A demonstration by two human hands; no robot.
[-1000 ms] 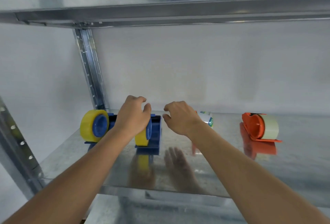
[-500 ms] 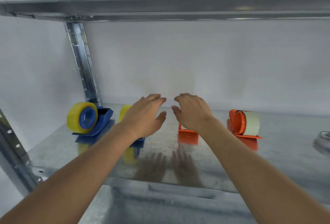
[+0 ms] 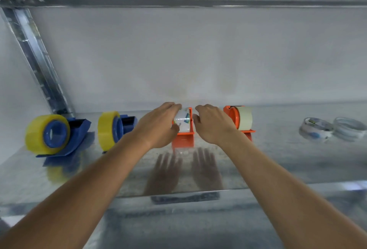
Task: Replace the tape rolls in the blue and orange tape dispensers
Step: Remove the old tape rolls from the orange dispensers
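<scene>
While my left hand (image 3: 158, 124) curls its fingers over the clear, label-printed tape roll (image 3: 182, 120), my right hand (image 3: 213, 123) sits just beside it with fingers bent; whether they grip anything I cannot tell.

That glossy roll sits in the near orange plastic dispenser (image 3: 183, 136), whose flat upright plate stands between my two hands; my thumb is under the roll, my fingertips on top. Behind my right hand stands a second orange plastic dispenser (image 3: 232, 116) carrying a matte cream tape roll (image 3: 245, 117). To my left two blue plastic dispensers (image 3: 79, 129) (image 3: 127, 122) each hold a fat, shiny yellow roll (image 3: 37, 131) (image 3: 106, 127). Far right lie two flat, clear, thin rings of tape (image 3: 315, 129) (image 3: 349, 127), blurred. All rest on the reflective galvanised metal shelf (image 3: 278, 159), which mirrors my hands.
</scene>
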